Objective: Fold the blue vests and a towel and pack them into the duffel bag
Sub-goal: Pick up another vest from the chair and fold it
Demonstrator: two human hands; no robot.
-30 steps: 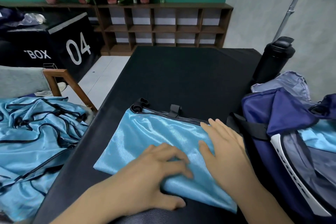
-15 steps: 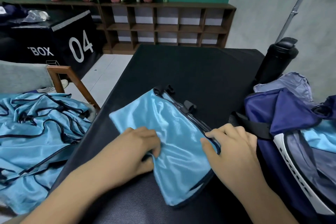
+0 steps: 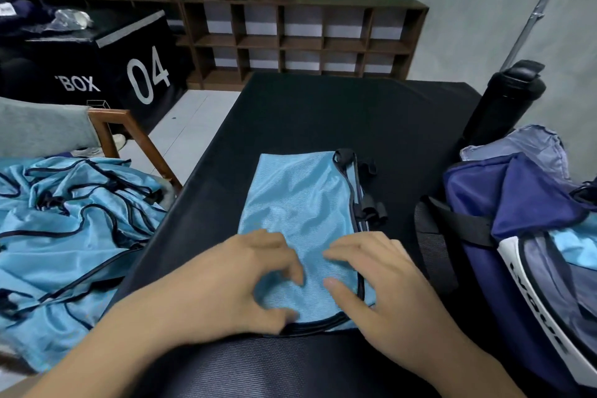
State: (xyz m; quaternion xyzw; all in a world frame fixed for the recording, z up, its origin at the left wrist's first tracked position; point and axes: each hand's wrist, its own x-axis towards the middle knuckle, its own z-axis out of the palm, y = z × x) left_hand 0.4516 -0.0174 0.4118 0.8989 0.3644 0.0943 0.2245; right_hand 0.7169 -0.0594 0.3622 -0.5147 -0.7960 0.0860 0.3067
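A folded light-blue vest (image 3: 300, 213) with dark trim lies on the black table (image 3: 355, 119), its long side running away from me. My left hand (image 3: 239, 284) holds the vest's near end between curled fingers and thumb. My right hand (image 3: 387, 287) rests on the near right corner with lightly bent fingers. The navy duffel bag (image 3: 504, 229) stands open at the right, with blue fabric (image 3: 575, 242) showing inside. A pile of unfolded blue vests (image 3: 64, 236) lies at the left.
A black bottle (image 3: 507, 100) stands behind the bag, beside a pale lilac cloth (image 3: 523, 145). A wooden chair (image 3: 129, 139) with a grey cushion holds the vest pile. A black box marked 04 (image 3: 129, 74) and wooden shelves (image 3: 307, 39) stand across the room.
Both hands turned the folded vest on the table, so its trimmed edge now faces right. The hands have come together at its near end.
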